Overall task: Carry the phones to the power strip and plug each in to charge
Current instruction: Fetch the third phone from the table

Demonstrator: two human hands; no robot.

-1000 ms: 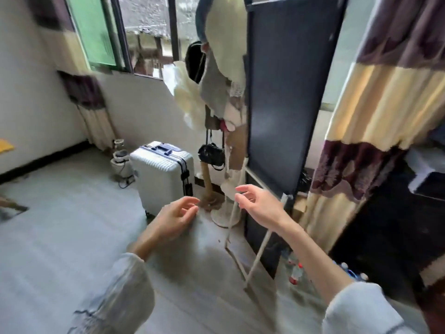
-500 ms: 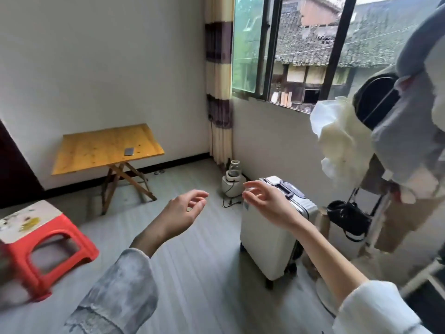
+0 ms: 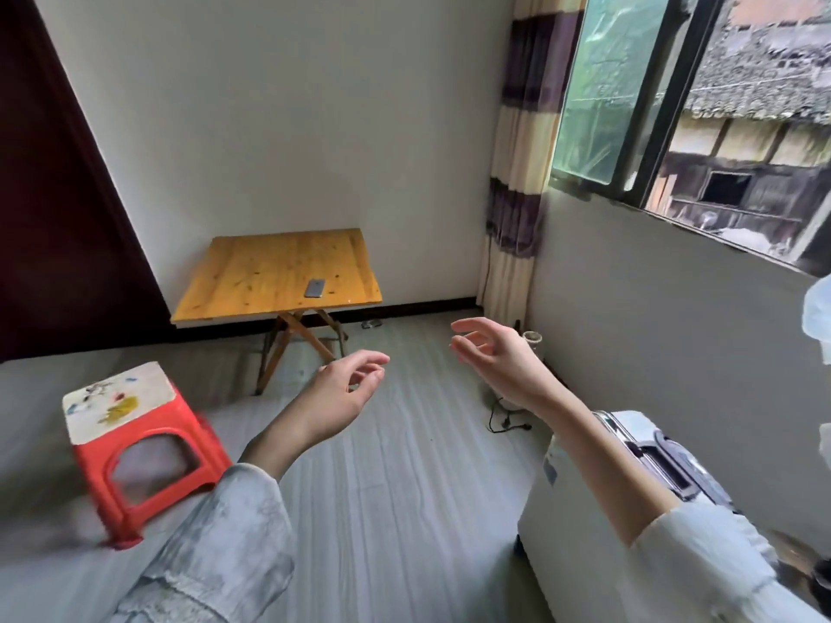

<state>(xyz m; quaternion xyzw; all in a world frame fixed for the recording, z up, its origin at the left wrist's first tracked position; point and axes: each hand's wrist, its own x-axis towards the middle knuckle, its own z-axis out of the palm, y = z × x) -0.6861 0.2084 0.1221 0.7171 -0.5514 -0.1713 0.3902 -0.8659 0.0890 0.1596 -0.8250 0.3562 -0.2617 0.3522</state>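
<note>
Phone (image 3: 314, 288) flat on wooden table (image 3: 252, 281); left hand (image 3: 346, 391) and right hand (image 3: 492, 357) loosely spread, empty.

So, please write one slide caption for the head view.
Empty left hand and right hand raised toward a phone on the wooden folding table.

**Phone on the far table**

A phone (image 3: 314, 288) lies on the table (image 3: 252, 281) against the back wall. A stool (image 3: 135, 447) stands nearer, to the left; a suitcase (image 3: 598, 523) sits at the right, under the window (image 3: 683, 96).
</note>
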